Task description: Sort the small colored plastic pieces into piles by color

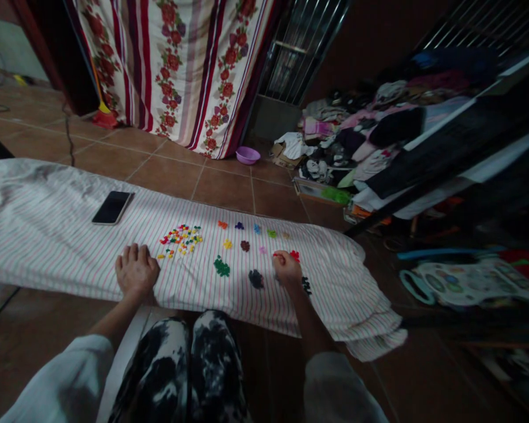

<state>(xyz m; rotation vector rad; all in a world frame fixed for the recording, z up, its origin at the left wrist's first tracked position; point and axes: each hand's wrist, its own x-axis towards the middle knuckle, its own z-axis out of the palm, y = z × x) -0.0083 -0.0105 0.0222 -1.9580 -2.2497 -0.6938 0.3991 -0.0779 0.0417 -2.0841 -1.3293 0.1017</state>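
Observation:
My left hand (136, 271) lies flat on the striped cloth (70, 247), beside a mixed pile of small coloured pieces (183, 239). My right hand (287, 268) is closed in a pinch, with a bit of red showing at its fingertips. A small red pile (295, 256) sits just to the right of its knuckles. Other pieces are grouped by colour: orange (223, 224), yellow (227, 244), brown (245, 246), light green (271, 233), dark green (221, 266) and dark grey (255, 278). A black group (306, 286) is partly hidden by my right wrist.
A phone (113, 208) lies on the cloth to the left. Beyond the surface are a flowered curtain (171, 70), a purple basin (247, 155) and a broom (104, 117) on the tiled floor. Heaped clothes (357, 129) and a dark bar (379, 214) stand at the right.

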